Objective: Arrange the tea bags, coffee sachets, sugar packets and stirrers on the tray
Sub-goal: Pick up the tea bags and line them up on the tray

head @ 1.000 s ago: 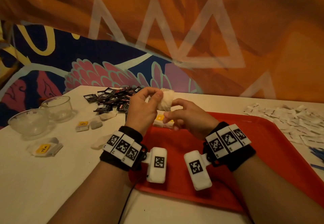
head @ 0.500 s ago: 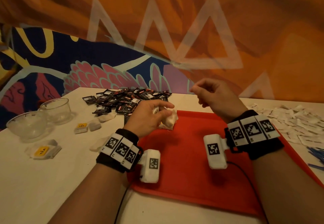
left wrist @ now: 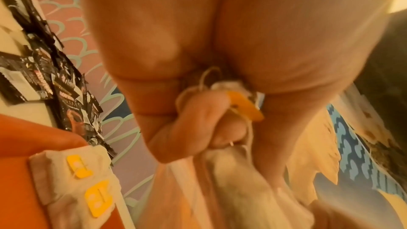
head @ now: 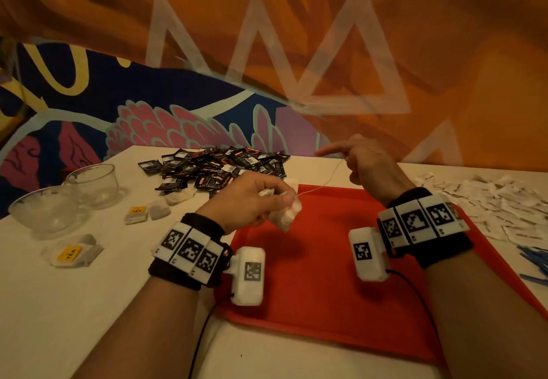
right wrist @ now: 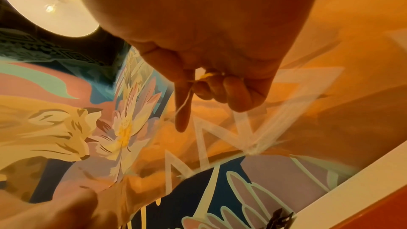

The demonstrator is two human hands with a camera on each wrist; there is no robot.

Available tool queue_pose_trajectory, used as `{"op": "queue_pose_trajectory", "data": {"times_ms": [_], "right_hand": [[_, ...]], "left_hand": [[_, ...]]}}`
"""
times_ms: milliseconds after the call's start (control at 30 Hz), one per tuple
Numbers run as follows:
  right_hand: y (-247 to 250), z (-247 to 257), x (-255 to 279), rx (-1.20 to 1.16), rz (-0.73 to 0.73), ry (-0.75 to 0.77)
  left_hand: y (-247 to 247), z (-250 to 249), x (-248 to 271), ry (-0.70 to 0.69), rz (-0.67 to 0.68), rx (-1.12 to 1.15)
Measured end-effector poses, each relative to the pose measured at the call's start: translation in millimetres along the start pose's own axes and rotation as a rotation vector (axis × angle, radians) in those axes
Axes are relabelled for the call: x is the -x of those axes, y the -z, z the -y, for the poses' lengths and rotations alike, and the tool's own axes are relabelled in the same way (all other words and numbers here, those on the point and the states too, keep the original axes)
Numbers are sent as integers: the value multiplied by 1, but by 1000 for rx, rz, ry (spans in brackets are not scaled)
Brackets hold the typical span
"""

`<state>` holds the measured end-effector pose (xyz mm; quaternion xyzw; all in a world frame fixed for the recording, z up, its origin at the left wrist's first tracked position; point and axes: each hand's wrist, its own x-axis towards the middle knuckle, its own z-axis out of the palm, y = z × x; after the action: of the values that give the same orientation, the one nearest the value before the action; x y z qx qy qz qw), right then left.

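Red tray point(head: 311, 304) is looking like smooth matt plastic, coffee sachets point(head: 219, 168) are shining glossy foil, bowls point(head: 92, 183) clear glass, tea bag point(head: 284, 215) soft papery.

The tray point(head: 326, 304) sat on the table point(head: 59, 304) at lower centre. Coffee sachets point(head: 213, 168) were heaped behind its upper-left corner, at centre frame. Two bowls point(head: 74, 198) stood at the left edge, with loose tea bags point(head: 72, 252) below and right of them. Sugar packets point(head: 489, 203) spread right of the tray, stirrers point(head: 533, 263) below them at the right edge.
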<state>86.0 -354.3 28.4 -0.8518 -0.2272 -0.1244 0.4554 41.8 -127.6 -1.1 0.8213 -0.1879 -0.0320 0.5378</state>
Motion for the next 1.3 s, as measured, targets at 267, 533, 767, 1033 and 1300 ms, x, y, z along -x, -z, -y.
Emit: {"op": "queue_pose_trajectory", "data": {"times_ms": [267, 533, 767, 1033, 1300], "right_hand": [[-13, 1, 3, 244, 91, 30], [-45, 22, 12, 271, 252, 31], [-60, 31, 18, 185, 349, 62], [-52, 34, 16, -37, 258, 47], [-53, 25, 8, -319, -73, -93]], "left_hand": [[13, 9, -1, -124, 71, 626], [10, 10, -10, -45, -290, 1071], [3, 10, -14, 117, -582, 1013], [-5, 6, -15, 76, -664, 635], [-19, -1, -13, -58, -501, 408]]}}
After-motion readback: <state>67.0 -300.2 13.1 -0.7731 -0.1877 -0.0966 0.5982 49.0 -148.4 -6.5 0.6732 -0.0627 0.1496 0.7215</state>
